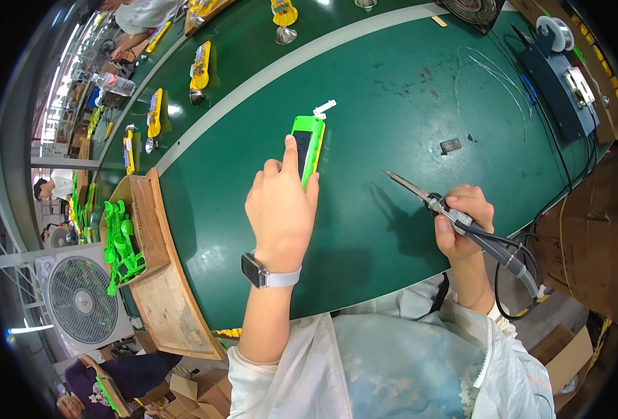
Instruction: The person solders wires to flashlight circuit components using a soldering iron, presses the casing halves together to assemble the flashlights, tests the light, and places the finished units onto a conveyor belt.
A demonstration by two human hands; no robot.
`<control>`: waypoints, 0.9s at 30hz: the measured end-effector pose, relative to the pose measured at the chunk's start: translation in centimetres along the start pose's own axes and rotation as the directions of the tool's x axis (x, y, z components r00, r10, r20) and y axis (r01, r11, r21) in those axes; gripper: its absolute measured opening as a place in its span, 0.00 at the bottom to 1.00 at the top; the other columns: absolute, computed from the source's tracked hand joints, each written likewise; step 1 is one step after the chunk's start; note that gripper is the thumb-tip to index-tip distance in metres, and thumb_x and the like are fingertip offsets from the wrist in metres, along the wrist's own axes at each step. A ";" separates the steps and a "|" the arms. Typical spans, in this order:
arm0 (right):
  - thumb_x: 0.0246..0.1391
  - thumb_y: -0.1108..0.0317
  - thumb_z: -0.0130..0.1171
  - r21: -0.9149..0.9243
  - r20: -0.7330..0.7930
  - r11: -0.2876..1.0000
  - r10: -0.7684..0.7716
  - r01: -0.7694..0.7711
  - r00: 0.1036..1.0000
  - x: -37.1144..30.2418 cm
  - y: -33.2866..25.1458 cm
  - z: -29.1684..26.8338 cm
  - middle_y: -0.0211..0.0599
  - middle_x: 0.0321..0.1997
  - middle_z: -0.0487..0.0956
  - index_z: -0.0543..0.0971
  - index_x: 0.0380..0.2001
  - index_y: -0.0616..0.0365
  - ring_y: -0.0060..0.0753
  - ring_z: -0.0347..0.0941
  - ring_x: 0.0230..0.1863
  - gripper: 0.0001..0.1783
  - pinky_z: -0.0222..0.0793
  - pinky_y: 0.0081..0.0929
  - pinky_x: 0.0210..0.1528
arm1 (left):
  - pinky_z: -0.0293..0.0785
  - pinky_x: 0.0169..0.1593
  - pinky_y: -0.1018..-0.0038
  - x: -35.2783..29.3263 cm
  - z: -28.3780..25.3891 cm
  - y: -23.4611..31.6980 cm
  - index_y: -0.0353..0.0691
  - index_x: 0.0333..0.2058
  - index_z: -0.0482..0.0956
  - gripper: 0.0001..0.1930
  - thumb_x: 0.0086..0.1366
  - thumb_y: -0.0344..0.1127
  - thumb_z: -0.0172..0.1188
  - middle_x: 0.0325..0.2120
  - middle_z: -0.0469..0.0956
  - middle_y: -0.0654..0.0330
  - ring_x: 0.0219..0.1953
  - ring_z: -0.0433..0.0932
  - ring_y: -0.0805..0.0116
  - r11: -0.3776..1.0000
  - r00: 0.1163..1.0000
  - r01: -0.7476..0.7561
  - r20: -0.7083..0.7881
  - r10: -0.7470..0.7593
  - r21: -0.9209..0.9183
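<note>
My left hand (281, 206), with a watch on its wrist, grips a green-and-yellow flashlight body (314, 133) at the middle of the green table. Its index finger lies along the dark panel on the upper face, and the thumb presses the right side. A small white plastic piece (325, 108) is at the far end of the body; I cannot tell whether it is attached. To the right, my right hand (466, 216) is wrapped round a soldering iron (488, 243). The iron's tip points up and left, above the table and apart from the flashlight body.
Yellow flashlight bodies (199, 66) with silver reflectors line the strip beyond the pale divider. Green plastic parts fill a cardboard box (157, 216) at left. A solder-wire spool (555, 33) tops a blue-grey unit (556, 87) at far right. A dark scrap (450, 146) lies nearer. Other people sit at left.
</note>
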State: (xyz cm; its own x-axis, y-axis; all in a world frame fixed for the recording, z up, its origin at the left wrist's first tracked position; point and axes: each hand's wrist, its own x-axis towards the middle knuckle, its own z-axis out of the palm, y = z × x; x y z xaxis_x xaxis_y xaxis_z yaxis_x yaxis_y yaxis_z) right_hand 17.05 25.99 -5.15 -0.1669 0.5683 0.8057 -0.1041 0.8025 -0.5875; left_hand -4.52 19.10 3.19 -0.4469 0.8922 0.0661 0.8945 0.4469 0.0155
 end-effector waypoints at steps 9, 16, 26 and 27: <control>0.41 0.76 0.65 0.017 0.007 1.000 -0.001 0.001 1.000 0.2 -0.1 -0.1 0.39 0.24 0.74 0.70 0.38 0.62 0.32 0.71 0.21 0.19 0.65 0.25 0.23 | 0.76 0.39 0.61 0.9 -2.1 -1.0 0.36 0.55 0.70 0.31 0.52 0.38 0.66 0.35 0.79 0.49 0.35 0.80 0.51 0.992 0.988 -0.086 0.121 0.097 -0.093; 0.41 0.76 0.65 0.047 0.005 0.999 0.012 -0.012 1.000 0.2 -0.1 -0.3 0.40 0.24 0.74 0.71 0.38 0.63 0.33 0.71 0.20 0.20 0.65 0.26 0.23 | 0.74 0.46 0.65 5.3 -6.6 -5.1 0.30 0.50 0.74 0.28 0.48 0.31 0.68 0.40 0.78 0.44 0.41 0.79 0.48 0.934 0.931 -0.325 0.124 0.343 -0.148; 0.36 0.74 0.66 -0.019 0.084 0.991 0.136 -0.135 0.987 -0.2 -0.9 -1.0 0.39 0.25 0.74 0.71 0.41 0.59 0.36 0.71 0.21 0.24 0.70 0.29 0.25 | 0.73 0.49 0.63 20.2 -9.8 -10.6 0.37 0.54 0.69 0.32 0.47 0.24 0.66 0.44 0.75 0.49 0.45 0.75 0.47 0.643 0.649 -0.760 0.164 0.743 0.095; 0.35 0.73 0.66 -0.016 0.090 0.987 0.160 -0.159 0.983 -0.1 -1.0 -1.0 0.38 0.25 0.74 0.71 0.41 0.58 0.36 0.71 0.20 0.24 0.70 0.29 0.24 | 0.73 0.49 0.62 21.8 -9.3 -11.1 0.37 0.54 0.69 0.32 0.47 0.25 0.66 0.44 0.75 0.49 0.45 0.75 0.47 0.617 0.628 -0.778 0.180 0.757 0.120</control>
State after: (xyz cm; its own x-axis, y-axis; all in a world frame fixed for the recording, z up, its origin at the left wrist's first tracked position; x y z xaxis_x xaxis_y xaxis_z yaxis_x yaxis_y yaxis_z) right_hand 18.20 25.30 -4.59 -0.2690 0.6705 0.6914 -0.0609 0.7046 -0.7070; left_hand -24.02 32.97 13.78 0.3939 0.9104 -0.1268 0.8974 -0.4107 -0.1612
